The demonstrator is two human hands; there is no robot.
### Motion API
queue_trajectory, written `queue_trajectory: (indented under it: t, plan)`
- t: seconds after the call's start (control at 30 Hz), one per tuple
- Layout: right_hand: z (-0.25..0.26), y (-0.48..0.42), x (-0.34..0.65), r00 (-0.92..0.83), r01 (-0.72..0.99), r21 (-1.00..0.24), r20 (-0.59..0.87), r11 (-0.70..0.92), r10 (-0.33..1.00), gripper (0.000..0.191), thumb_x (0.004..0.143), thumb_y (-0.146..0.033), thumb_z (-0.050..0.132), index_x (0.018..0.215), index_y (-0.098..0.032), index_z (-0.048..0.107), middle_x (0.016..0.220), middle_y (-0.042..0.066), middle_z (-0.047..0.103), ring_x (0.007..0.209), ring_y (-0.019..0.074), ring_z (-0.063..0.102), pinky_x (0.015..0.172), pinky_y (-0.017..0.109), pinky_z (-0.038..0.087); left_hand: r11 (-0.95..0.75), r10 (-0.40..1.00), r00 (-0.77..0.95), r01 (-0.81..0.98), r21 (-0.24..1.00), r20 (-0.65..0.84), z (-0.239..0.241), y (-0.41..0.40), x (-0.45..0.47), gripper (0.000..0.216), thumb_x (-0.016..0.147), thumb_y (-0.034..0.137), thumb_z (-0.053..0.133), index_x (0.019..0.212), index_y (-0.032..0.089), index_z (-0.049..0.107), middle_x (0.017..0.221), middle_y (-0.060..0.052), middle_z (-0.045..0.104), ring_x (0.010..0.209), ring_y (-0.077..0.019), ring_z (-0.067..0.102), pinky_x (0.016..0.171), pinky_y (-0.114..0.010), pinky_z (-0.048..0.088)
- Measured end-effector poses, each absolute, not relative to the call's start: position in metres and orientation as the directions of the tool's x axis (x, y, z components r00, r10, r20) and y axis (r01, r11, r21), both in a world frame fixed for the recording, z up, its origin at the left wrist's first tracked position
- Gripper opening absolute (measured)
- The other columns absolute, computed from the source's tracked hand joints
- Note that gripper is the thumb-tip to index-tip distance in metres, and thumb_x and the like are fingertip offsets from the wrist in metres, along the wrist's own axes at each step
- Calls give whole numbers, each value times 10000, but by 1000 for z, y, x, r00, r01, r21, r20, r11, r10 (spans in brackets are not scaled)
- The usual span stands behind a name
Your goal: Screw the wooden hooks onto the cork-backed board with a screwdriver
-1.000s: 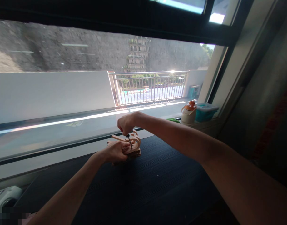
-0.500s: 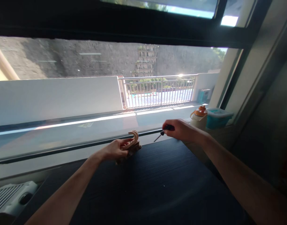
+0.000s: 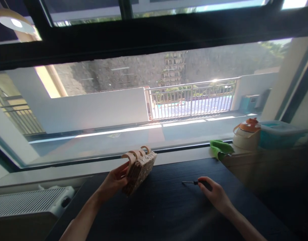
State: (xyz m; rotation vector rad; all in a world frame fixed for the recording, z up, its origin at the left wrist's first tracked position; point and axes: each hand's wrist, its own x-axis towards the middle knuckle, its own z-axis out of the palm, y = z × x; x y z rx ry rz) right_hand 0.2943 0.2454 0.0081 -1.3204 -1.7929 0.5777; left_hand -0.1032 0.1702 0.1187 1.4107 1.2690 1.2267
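Note:
My left hand (image 3: 116, 182) is closed on the left end of a brown, speckled block with pale curved hooks (image 3: 143, 167). It looks layered, with several wood-coloured hooks along its top, and it is tilted over the far part of the dark table (image 3: 154, 214). I cannot tell its exact kind. In my right hand (image 3: 215, 194) is a screwdriver (image 3: 190, 182) with a dark handle. Its thin metal shaft points left, low over the table and apart from the block. My fingers partly cover the handle.
A green cloth (image 3: 220, 149) lies on the sill by the table's far right corner. Beside it stand a cream jug with an orange lid (image 3: 246, 135) and a teal plastic box (image 3: 279, 134). At the left is a white radiator (image 3: 30, 202). A large window spans the back.
My right hand has brought the screwdriver down from the window side, nearer to me. The block has turned in my left hand so its speckled face shows. The view has shifted, revealing the green cloth.

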Motion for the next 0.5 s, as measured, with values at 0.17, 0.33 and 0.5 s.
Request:
queue_trajectory:
  t: [0.17, 0.33, 0.5]
  plan:
    - [8, 243, 292, -71, 558, -769, 330, 312, 941, 337, 782, -480, 541, 912, -212, 697, 895, 61, 739, 833, 249, 692, 771, 337, 544, -99, 994, -42, 109, 989, 104, 106, 169, -103, 684, 532, 390, 856, 1170, 231, 668, 1120, -100, 718, 1011, -276, 664, 873, -383, 518]
    - [8, 242, 291, -66, 560, -771, 323, 303, 944, 323, 786, -469, 543, 910, -214, 696, 893, 56, 737, 806, 240, 691, 749, 330, 545, -57, 994, -88, 104, 993, 67, 101, 167, -97, 653, 480, 321, 877, 1102, 223, 702, 1067, -71, 737, 968, -281, 684, 897, -421, 517]
    - [5, 243, 292, -71, 561, -773, 314, 298, 947, 326, 792, -466, 541, 923, -207, 689, 907, 64, 735, 834, 243, 690, 771, 336, 539, -46, 993, -104, 107, 993, 58, 106, 164, -91, 630, 451, 301, 883, 1056, 226, 722, 1005, -46, 752, 945, -279, 686, 918, -425, 506]
